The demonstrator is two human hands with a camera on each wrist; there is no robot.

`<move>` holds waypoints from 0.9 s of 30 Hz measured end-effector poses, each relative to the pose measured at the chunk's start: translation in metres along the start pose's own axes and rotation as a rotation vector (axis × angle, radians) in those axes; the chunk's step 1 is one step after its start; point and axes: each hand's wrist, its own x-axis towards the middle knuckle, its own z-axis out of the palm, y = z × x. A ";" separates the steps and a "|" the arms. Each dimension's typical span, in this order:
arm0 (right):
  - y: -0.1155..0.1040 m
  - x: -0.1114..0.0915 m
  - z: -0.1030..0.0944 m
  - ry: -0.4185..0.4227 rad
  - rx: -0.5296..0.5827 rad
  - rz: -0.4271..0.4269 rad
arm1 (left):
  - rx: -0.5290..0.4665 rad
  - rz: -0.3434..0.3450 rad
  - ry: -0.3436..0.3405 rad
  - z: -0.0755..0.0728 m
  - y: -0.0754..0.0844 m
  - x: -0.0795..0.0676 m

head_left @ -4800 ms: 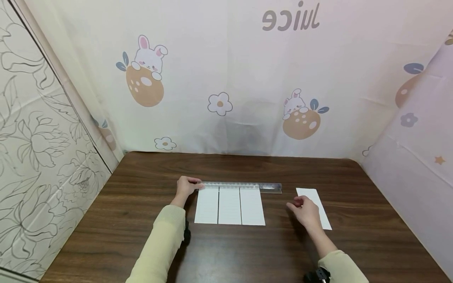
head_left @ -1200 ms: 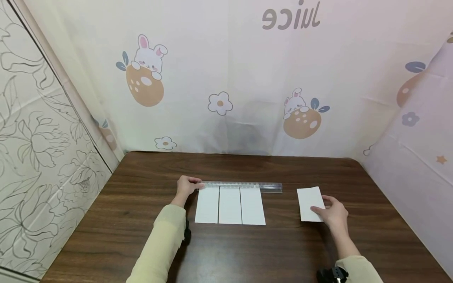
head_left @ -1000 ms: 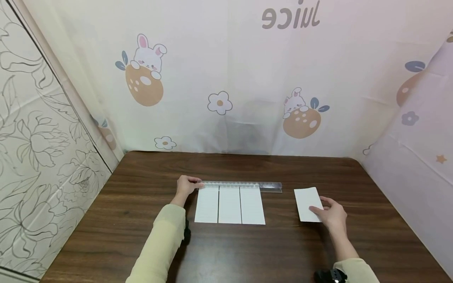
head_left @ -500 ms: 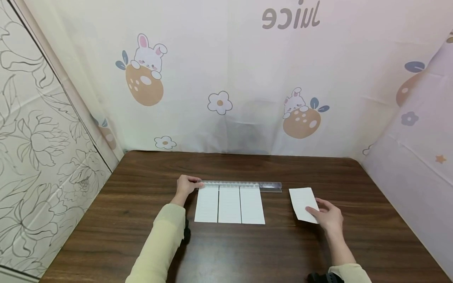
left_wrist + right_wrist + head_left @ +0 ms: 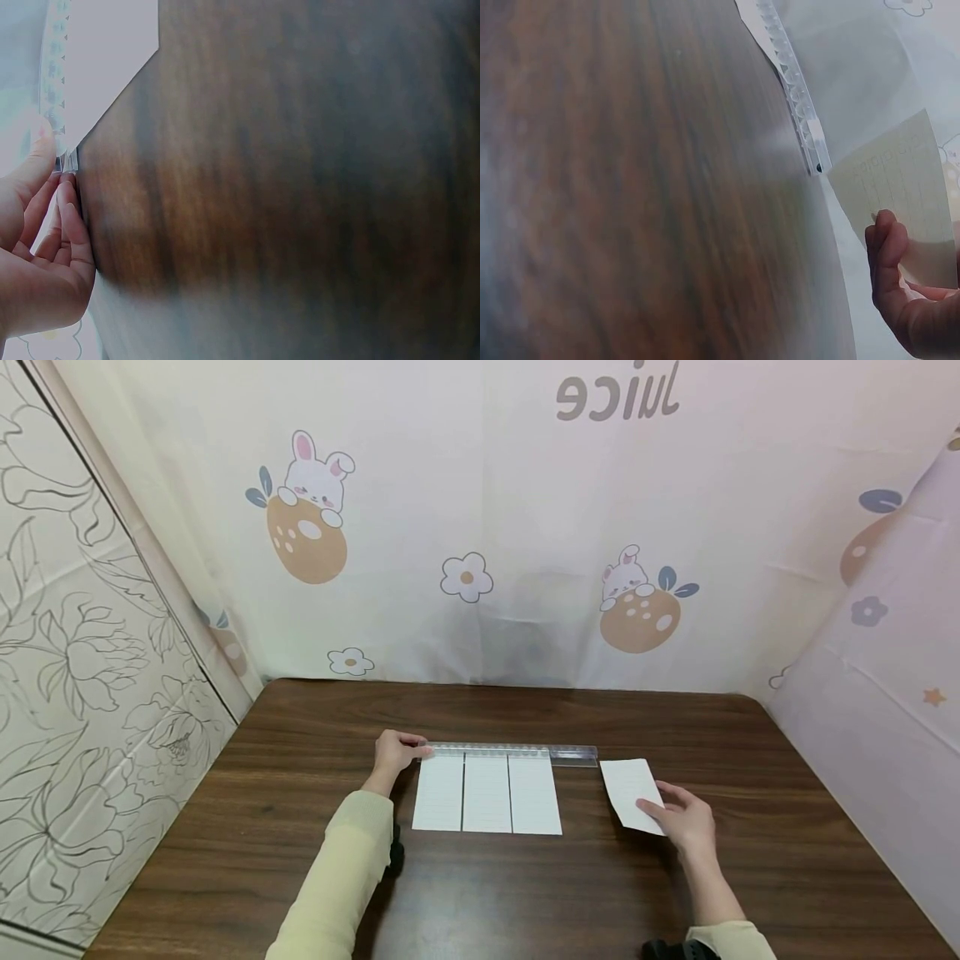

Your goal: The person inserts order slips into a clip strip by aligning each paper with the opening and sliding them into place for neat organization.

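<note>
Three white lined paper cards lie side by side on the table: left (image 5: 438,795), middle (image 5: 487,795) and right (image 5: 535,795). Across their top edges runs a clear plastic ruler (image 5: 573,756), reaching past the right card. My left hand (image 5: 392,755) pinches the ruler's left end between thumb and fingers; the left wrist view shows this hand (image 5: 41,277) at the ruler (image 5: 54,97). Between thumb and fingers, my right hand (image 5: 688,820) grips another white lined card (image 5: 628,789), slightly bent and tilted, near the ruler's right end. In the right wrist view, faint writing or print marks this card (image 5: 896,176).
The dark wooden table (image 5: 480,893) extends around the cards. A pale curtain (image 5: 525,510) with rabbit and fruit prints hangs behind its back edge. To the left stands a flower-patterned panel (image 5: 97,693); more pale cloth (image 5: 877,693) covers the right side.
My right hand first reached over the loose card at the right, then took hold of it and carried it left toward the ruler's end. The left hand, ruler and three cards have stayed put.
</note>
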 end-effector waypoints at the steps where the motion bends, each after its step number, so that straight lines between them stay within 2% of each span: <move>1: 0.000 0.000 0.001 -0.004 0.004 -0.002 | 0.001 0.001 -0.001 0.000 0.000 0.000; 18: -0.005 0.007 0.015 -0.050 -0.002 -0.038 | 0.005 -0.006 -0.001 -0.001 0.001 0.000; 27: -0.006 0.012 0.022 -0.077 -0.007 -0.002 | 0.009 0.000 0.008 0.000 0.001 -0.001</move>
